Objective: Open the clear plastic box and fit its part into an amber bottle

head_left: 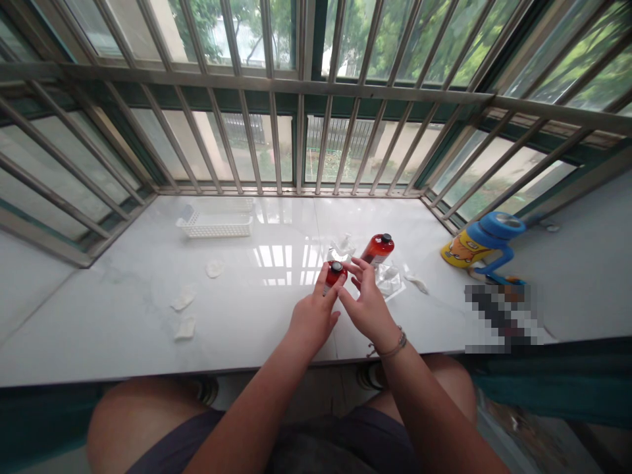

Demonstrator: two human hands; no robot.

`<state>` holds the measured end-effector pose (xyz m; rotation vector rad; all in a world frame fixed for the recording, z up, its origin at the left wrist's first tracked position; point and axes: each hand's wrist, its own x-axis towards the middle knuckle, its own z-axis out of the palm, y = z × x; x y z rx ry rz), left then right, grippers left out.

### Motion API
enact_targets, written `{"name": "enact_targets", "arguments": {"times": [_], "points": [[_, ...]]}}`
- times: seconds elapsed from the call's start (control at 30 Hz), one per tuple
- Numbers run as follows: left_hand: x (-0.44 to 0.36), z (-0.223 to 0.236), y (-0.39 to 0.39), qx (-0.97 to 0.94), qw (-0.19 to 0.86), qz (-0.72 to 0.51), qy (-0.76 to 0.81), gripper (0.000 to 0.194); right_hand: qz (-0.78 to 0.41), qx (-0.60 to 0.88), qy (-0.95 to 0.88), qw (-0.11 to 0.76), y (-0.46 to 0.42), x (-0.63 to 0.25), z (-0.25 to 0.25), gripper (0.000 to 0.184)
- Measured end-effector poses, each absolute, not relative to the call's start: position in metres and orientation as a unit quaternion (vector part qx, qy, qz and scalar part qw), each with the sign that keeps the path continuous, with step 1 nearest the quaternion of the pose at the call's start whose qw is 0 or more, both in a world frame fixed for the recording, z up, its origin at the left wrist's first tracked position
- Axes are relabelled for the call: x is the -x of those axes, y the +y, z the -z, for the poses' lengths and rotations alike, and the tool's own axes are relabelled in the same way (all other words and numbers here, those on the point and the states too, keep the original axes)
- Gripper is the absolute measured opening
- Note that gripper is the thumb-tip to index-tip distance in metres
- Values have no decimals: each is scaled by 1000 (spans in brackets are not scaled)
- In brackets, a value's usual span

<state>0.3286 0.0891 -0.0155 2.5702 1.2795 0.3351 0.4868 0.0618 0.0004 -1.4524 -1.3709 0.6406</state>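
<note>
My left hand [311,316] is wrapped round a small red bottle [334,272] with a black cap, held upright just above the white sill [148,309]. My right hand [365,299] is beside it, fingers stretched out toward the cap and touching the bottle's top. A second, larger red bottle [378,249] with a black cap stands just behind, amid clear plastic wrapping [388,276].
A white slotted tray [214,224] sits at the back left. Crumpled white scraps [184,299] lie on the left of the sill. A blue-and-yellow cup [481,240] lies at the right. Window bars [296,131] close the far edge. My knees are below the sill.
</note>
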Motion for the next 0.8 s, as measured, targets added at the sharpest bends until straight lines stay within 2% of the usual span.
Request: {"name": "enact_targets", "arguments": {"times": [0.33, 0.47, 0.6, 0.67, 0.8], "points": [[-329, 20, 89, -881, 126, -121, 439, 106, -269, 597, -564, 502, 59, -486, 2, 63], [-330, 17, 90, -879, 127, -117, 444, 108, -225, 615, -565, 503, 51, -485, 0, 58], [-327, 8, 92, -878, 150, -123, 438, 93, -146, 631, -590, 482, 32, -481, 0, 47], [-323, 4, 93, -875, 176, -142, 429, 86, -158, 626, -585, 490, 18, -477, 2, 43], [-315, 3, 90, -838, 228, -296, 398, 57, -219, 605, -557, 525, -14, -465, 11, 40]]}}
